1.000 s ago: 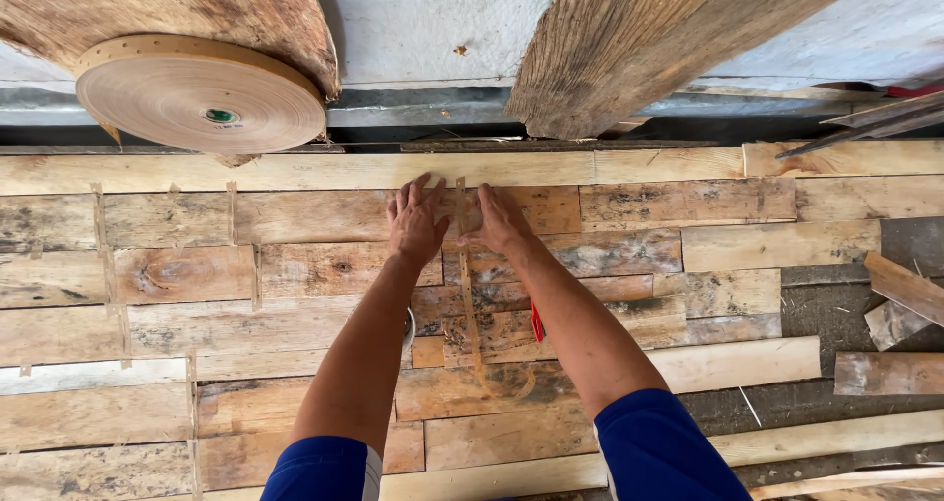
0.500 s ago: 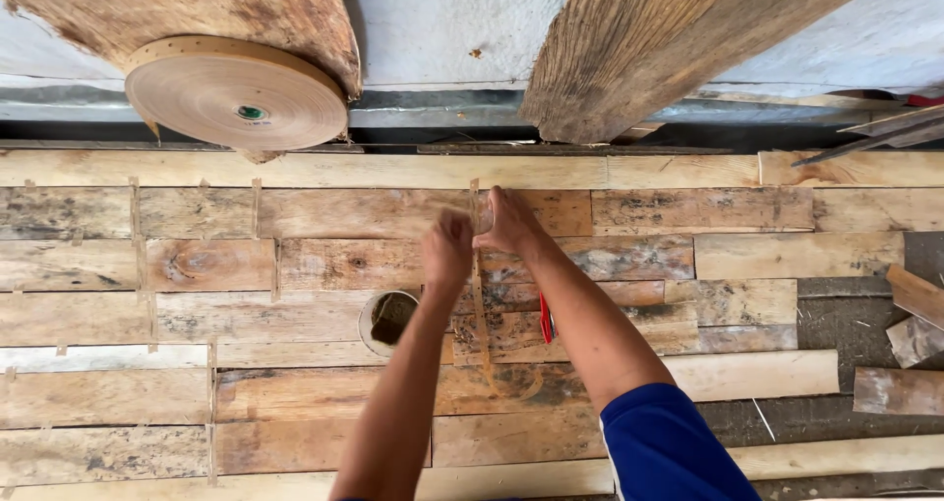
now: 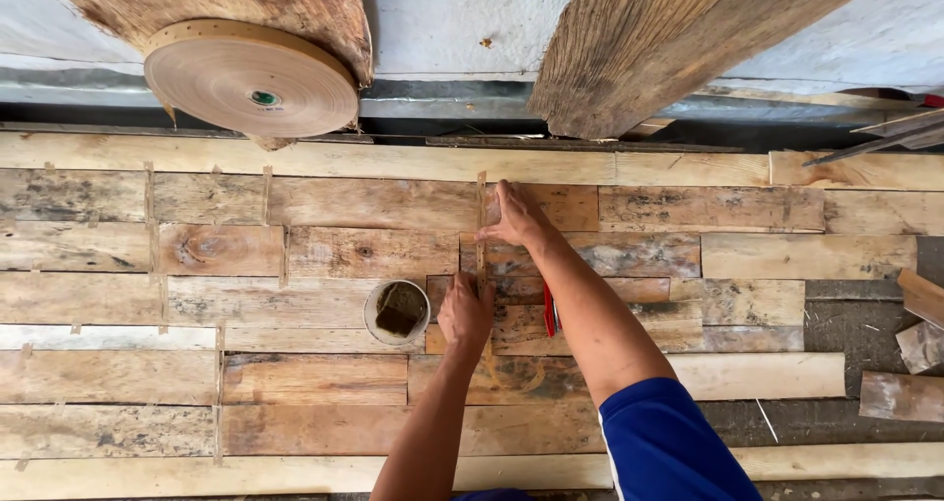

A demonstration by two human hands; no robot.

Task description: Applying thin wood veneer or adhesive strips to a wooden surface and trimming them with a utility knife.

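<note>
A single view is given, taken from a camera worn on the person's head and aimed almost straight down. The surface (image 3: 324,255) of patched wooden veneer strips fills most of the frame and is seen close, within arm's reach. Both forearms enter from the bottom edge, with the left hand (image 3: 465,314) and right hand (image 3: 516,221) near the centre. The far side of the scene lies along the top edge, where a roll of paper tape (image 3: 251,78) and two rough wooden beams (image 3: 669,39) are seen. No second view is provided.
</note>
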